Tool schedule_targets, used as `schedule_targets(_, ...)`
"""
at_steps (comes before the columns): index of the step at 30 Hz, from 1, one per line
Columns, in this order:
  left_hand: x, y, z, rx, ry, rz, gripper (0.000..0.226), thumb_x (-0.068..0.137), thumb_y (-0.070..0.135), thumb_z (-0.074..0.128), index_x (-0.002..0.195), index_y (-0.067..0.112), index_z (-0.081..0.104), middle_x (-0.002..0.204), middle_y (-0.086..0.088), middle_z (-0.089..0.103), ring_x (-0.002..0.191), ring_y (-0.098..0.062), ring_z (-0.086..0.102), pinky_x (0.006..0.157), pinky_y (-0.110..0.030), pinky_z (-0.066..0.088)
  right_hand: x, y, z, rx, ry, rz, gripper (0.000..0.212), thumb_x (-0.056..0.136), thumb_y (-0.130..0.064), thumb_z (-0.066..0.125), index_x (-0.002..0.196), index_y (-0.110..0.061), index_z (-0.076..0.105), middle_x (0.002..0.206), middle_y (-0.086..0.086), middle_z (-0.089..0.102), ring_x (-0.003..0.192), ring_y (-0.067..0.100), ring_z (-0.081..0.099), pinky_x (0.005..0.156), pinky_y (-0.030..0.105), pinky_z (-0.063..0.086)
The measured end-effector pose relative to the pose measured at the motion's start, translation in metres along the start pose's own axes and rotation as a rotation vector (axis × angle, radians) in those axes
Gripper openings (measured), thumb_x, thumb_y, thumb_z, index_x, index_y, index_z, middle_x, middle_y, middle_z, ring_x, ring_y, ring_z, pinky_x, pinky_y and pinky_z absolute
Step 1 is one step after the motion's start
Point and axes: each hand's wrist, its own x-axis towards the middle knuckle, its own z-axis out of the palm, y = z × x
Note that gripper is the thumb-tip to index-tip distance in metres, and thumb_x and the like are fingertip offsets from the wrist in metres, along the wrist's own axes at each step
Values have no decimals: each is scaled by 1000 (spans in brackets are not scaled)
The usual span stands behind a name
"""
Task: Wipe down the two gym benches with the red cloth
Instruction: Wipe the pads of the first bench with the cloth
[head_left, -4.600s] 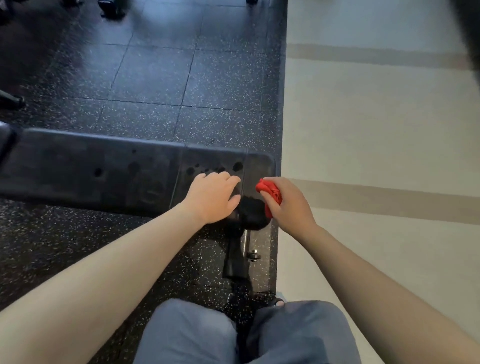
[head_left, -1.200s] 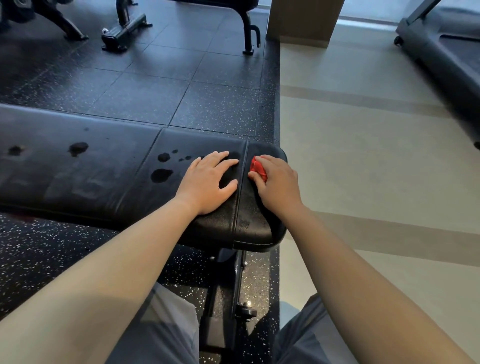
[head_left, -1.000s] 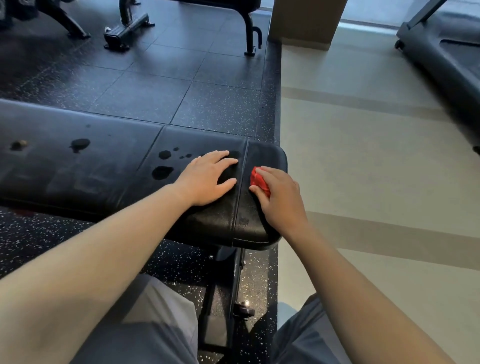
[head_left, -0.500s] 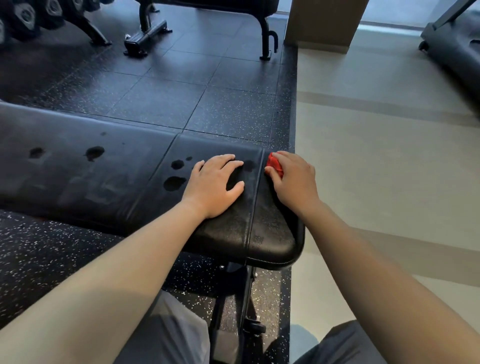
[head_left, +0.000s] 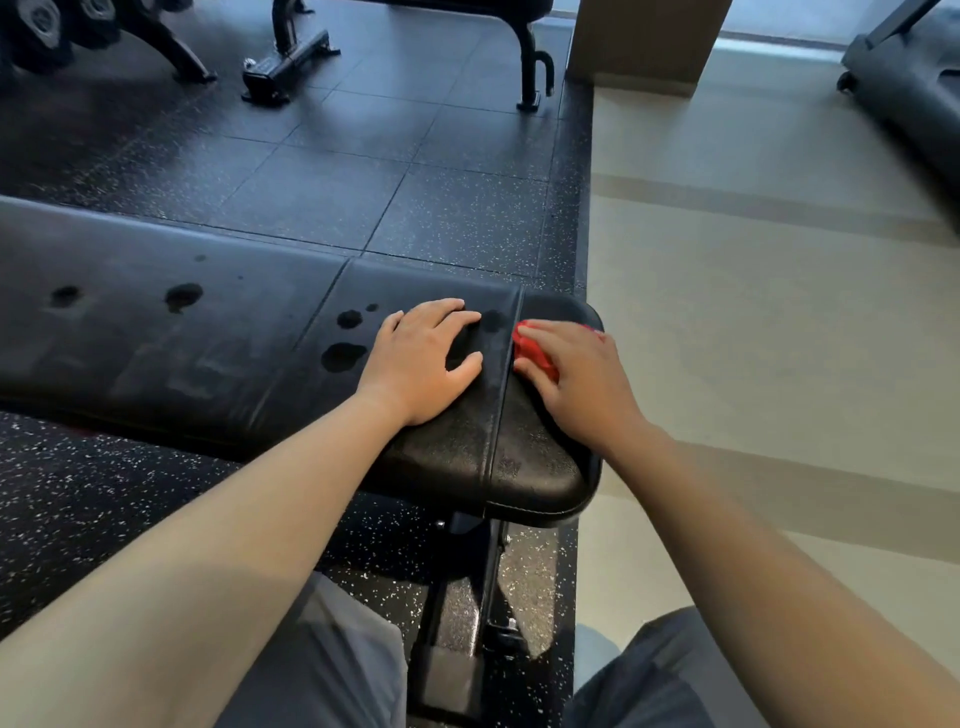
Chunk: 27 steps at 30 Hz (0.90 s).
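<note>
- While the right hand (head_left: 576, 382) lies palm down at the right end of the black bench (head_left: 218, 353), just right of centre frame, its fingers are curled over the red cloth (head_left: 532, 353) and press it against the pad.
- Only a small bunched part of the cloth shows, peeking out under the fingers on the hand's left side, with a sliver of red at the far knuckles; the rest is covered by the hand.
- That red bundle sits on the narrow end section of the pad, just right of the stitched seam (head_left: 506, 384) that runs from the far edge to the near edge.
- On the other side of that seam the left hand (head_left: 423, 364) lies flat on the pad with fingers spread and relaxed, gripping nothing, its thumb reaching toward the seam.
- Both hands are near one another but apart, with the seam between them.
- Dark wet spots (head_left: 343, 356) mark the pad just left of the left hand, and two more (head_left: 182, 296) lie farther toward the left of the frame.
- Below the pad's right end, the bench's metal post (head_left: 457, 613) stands on the speckled rubber floor (head_left: 457, 218), between the person's grey-trousered knees at the bottom edge.
- Along the right half of the frame runs a pale floor (head_left: 753, 312) with darker stripes.
- Legs of another bench frame (head_left: 532, 67) stand at the upper centre.
</note>
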Motion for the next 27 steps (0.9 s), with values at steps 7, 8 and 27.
schedule_targets(7,1,0,-1,-5,3,2,50,88,49,46,135,34,42,145,10,38,136,-10,29,115,-43,18,-39,-17,1,8,60,38,41,86,-41,51,122,-25,60,127,-7,59,119,14,50,100,44,34)
schedule_targets(8,1,0,-1,-4,6,3,50,88,49,46,135,34,42,145,10,38,136,-10,30,115,-42,19,-34,-17,2,12,68,58,41,86,-41,50,122,-25,60,126,-7,59,119,15,50,100,46,33)
schedule_targets(27,0,1,-2,-5,15,2,49,87,47,49,134,33,45,144,9,39,136,-12,32,113,-41,20,-7,-4,1,9,16,0,38,88,-39,53,123,-25,59,128,-6,58,123,16,47,103,42,25)
